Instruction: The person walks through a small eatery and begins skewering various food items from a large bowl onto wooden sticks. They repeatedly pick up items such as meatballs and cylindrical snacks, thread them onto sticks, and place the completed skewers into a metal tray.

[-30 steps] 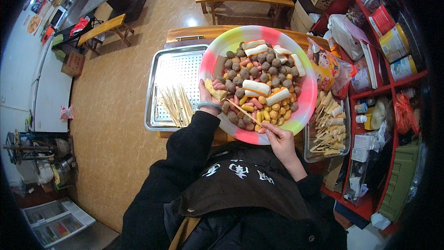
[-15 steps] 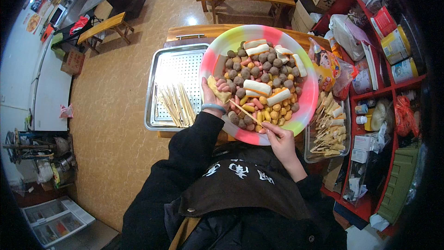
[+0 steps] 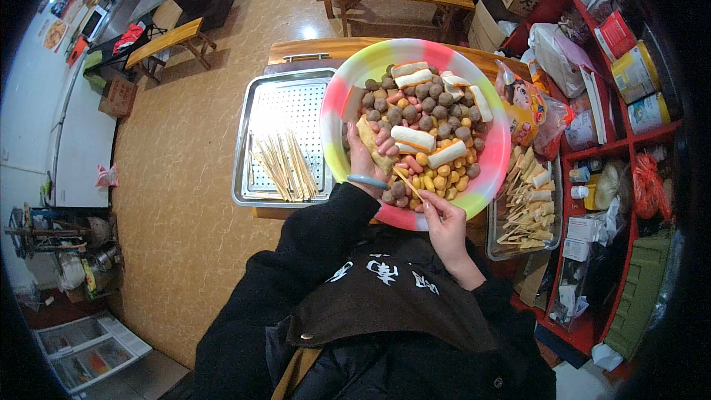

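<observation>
My left hand (image 3: 362, 154) is closed round a folded, yellowish piece that looks like tofu skin (image 3: 376, 147), held over the left part of a large pink, yellow and green basin (image 3: 485, 181). Between the fingers of my right hand (image 3: 446, 235), at the basin's near rim, is a thin bamboo skewer (image 3: 412, 186). It slants up and left toward the yellowish piece; whether its tip has gone in, I cannot tell. Brown meatballs (image 3: 439, 112), small sausages, yellow balls and white rolls with orange edges (image 3: 412, 138) fill the basin.
Left of the basin, a perforated metal tray (image 3: 290, 96) bears a bundle of bamboo skewers (image 3: 285, 169). A clear container (image 3: 504, 253) of skewered pieces stands at the right, below an orange plastic bag (image 3: 523, 115). Red shelves (image 3: 585, 150) rise close by on the right.
My left hand has moved right, further over the basin, and the yellowish piece has turned more upright. My right hand has shifted slightly, keeping the skewer.
</observation>
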Available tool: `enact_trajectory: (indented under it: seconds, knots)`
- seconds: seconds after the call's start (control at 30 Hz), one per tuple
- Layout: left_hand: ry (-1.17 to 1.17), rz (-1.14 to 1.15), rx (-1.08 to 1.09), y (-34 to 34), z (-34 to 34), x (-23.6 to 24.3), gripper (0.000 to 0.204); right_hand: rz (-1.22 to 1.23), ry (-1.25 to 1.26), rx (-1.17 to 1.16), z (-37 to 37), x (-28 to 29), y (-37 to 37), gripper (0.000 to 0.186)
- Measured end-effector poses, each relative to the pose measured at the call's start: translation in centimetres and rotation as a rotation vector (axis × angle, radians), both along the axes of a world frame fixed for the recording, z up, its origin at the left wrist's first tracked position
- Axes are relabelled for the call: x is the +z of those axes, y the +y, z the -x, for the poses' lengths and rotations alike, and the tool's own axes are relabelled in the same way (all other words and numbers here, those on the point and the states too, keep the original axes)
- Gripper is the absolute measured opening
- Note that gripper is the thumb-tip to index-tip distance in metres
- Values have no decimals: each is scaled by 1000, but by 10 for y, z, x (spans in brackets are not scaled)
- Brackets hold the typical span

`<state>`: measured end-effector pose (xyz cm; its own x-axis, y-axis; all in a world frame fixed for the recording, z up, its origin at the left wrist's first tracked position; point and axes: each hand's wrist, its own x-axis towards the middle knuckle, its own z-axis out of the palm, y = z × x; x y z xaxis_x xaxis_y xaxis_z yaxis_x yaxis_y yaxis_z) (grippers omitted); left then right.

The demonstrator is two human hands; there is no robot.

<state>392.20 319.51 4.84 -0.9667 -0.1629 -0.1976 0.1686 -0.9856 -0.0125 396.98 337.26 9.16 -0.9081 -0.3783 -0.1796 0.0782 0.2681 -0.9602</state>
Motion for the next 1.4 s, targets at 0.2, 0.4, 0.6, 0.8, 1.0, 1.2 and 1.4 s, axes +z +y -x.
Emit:
enact_trajectory:
  seconds: [0.2, 0.4, 0.6, 0.8, 1.0, 1.2, 1.4]
  knots:
    - [22, 29, -66, 23, -4, 9, 43, 36, 59, -66, -4, 1, -8, 22]
    - [6, 99, -98, 38, -9, 12, 41, 28, 153, -87, -5, -1, -11, 23]
    - [11, 94, -124, 49, -12, 6, 42, 34, 143, -53, -4, -7, -12, 25]
    - [-163, 252, -155, 32, -15, -11, 48, 327, -218, -201, 11, -10, 12, 27]
    - [-150, 241, 64, -43, -48, -29, 39, 634, -193, -854, 55, -23, 94, 25]
    - [-246, 435, 284, -107, -95, -36, 27, 524, -250, -1090, 85, -91, 219, 16]
    - [-396, 589, 469, -140, -124, -29, 25, 746, -305, -1063, 114, -140, 288, 24]
